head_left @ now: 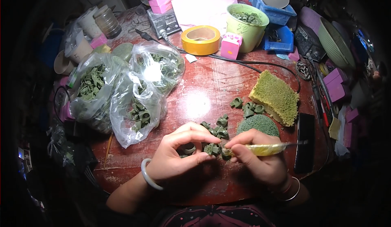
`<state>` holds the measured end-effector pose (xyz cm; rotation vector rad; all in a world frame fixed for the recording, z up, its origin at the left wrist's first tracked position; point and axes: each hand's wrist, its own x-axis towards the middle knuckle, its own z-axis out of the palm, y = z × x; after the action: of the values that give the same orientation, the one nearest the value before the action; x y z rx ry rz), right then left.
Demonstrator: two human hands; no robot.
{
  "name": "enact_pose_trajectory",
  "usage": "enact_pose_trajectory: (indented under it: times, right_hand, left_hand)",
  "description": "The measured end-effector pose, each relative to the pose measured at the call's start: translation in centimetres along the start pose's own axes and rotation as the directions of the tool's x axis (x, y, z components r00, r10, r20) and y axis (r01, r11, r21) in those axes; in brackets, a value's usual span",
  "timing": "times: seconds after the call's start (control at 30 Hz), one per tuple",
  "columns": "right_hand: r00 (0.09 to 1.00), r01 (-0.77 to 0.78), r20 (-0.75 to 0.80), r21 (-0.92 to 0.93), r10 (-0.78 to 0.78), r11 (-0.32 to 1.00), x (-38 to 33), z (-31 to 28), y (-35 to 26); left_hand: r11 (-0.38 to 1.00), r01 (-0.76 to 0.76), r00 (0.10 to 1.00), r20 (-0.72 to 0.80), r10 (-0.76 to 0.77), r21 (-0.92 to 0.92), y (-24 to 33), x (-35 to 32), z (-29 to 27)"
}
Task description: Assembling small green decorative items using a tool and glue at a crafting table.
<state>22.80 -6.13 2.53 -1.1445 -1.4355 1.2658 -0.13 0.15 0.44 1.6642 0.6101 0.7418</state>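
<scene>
At the near middle of the table, my left hand (179,149) is closed in a pinch on a small green ring (212,149) with a chunky, patterned head. My right hand (260,158) grips a slim tool with a yellow wrapped handle (264,149); a thin metal end sticks out to the right. Its other end is hidden by my fingers, close to the ring. Several more green rings (220,128) lie just beyond my fingertips. A round green pad (259,126) lies behind my right hand, with another cluster of rings (249,109) at its far edge.
Clear plastic bags (136,131) of green rings fill the left side. Behind stand a yellow tape roll (200,45), a pale green bucket (255,35), a pink block (231,46) and a grey control box (165,22) with black cables. To the right are a yellow-green sponge (275,97) and a phone (304,143).
</scene>
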Motion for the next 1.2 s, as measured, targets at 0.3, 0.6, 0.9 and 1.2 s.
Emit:
enact_pose_trajectory:
  times: [0.3, 0.6, 0.9, 1.2]
  right_hand:
    - [0.988, -0.009, -0.141, 0.356, 0.063, 0.934, 0.2, 0.0, -0.1]
    - [0.997, -0.05, -0.025, 0.44, 0.068, 0.897, 0.1, -0.6, -0.1]
    - [0.999, 0.027, -0.05, 0.197, -0.017, 0.98, 0.1, 0.3, 0.4]
    - [0.992, 0.123, -0.055, 0.195, -0.114, 0.973, -0.5, 0.3, -0.3]
  left_hand:
    - [0.999, -0.016, 1.0, -0.018, 0.015, -0.043, -0.3, 0.1, -0.3]
    - [0.981, 0.06, 0.995, -0.061, -0.072, -0.187, -0.5, -0.3, 0.1]
    - [0.791, 0.335, 0.935, 0.074, -0.348, -0.512, 0.8, -0.1, 0.2]
    - [0.874, 0.282, 0.958, 0.071, -0.278, -0.396, 0.3, -0.2, 0.1]
